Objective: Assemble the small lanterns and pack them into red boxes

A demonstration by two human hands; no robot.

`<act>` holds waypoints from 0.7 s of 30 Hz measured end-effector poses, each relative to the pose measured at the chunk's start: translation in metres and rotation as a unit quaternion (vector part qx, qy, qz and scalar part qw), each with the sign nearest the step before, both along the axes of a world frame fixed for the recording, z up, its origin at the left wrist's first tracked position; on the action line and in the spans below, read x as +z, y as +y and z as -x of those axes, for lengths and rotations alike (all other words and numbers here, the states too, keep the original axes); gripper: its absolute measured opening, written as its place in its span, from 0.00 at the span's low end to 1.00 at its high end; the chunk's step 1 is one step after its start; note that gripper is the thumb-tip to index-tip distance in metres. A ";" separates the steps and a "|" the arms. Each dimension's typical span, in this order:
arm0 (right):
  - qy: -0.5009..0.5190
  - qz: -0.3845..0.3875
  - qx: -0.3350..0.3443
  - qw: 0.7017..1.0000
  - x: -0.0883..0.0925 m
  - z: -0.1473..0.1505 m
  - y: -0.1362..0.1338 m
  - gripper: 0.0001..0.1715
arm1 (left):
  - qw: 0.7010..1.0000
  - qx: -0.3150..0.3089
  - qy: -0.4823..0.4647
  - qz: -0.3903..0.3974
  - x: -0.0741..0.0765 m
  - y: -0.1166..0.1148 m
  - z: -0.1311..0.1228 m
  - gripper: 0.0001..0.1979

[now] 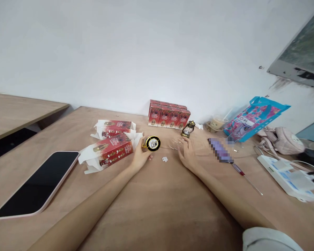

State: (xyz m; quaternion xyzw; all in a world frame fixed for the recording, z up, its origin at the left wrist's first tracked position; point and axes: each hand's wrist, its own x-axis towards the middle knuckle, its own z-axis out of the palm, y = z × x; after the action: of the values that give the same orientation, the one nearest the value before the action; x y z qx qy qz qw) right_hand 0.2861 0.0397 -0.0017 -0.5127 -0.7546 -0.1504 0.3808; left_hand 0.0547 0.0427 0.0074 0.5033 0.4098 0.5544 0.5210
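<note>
My left hand (139, 156) is closed around a small lantern (154, 143), tipped so that its round black and gold base with a pale label faces me. Fingers apart, my right hand (187, 153) rests low over the table beside several thin wire pieces (172, 147); whether a fingertip touches one is hard to see. Just beyond it, a second small bronze lantern (188, 129) stands upright. Between the hands lies a small white piece (164, 159). Left of my left hand are two opened red boxes, the nearer box (112, 150) with its white flaps out.
Closed red boxes (169, 115) stand in rows near the wall. At left lies a phone (39, 183). To the right are a screwdriver (247, 178), a drink cup (216, 123), a blue-pink bag (251, 118), a pink bag (286, 141) and a power strip (288, 177) with cables.
</note>
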 end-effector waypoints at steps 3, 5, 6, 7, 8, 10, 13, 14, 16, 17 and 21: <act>-0.012 0.011 0.007 1.000 -0.005 0.000 0.001 0.19 | 1.000 -0.001 0.000 -0.002 0.001 -0.001 0.000 0.33; -0.038 0.013 0.017 0.999 -0.003 0.001 -0.001 0.20 | 1.000 0.002 0.001 0.000 0.002 -0.001 0.000 0.33; -0.047 0.012 0.021 0.999 -0.002 0.002 -0.002 0.20 | 1.000 0.003 0.001 0.002 0.002 -0.001 0.000 0.34; -0.053 0.011 0.022 0.998 -0.001 0.003 -0.003 0.20 | 1.000 0.003 0.002 0.004 0.003 -0.002 0.000 0.34; -0.055 0.008 0.026 0.998 0.000 0.003 -0.004 0.20 | 1.000 0.002 0.003 0.004 0.003 -0.002 0.000 0.34; -0.060 0.005 0.042 0.997 0.001 0.005 -0.007 0.19 | 1.000 0.000 0.003 0.002 0.003 -0.002 0.000 0.33; -0.067 0.009 0.087 0.994 0.002 0.009 -0.014 0.18 | 1.000 0.001 0.003 -0.002 0.002 -0.002 0.000 0.32; -0.067 0.016 0.108 0.992 0.003 0.012 -0.017 0.17 | 1.000 0.001 0.002 -0.003 0.001 -0.001 0.000 0.32; -0.074 0.042 0.155 0.984 0.005 0.016 -0.023 0.16 | 1.000 0.000 0.002 -0.006 0.000 0.000 0.000 0.32; -0.082 0.060 0.179 0.979 0.006 0.019 -0.026 0.16 | 1.000 0.000 0.002 -0.007 -0.001 0.000 -0.001 0.33; -0.107 0.100 0.231 0.962 0.007 0.024 -0.032 0.10 | 1.000 0.003 0.000 -0.010 -0.002 0.001 -0.001 0.33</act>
State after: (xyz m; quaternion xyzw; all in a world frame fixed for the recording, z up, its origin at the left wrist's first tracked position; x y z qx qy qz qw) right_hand 0.2622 0.0075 0.0049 -0.3406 -0.9000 -0.0360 0.2695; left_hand 0.0555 0.0439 0.0059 0.5076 0.4057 0.5600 0.5139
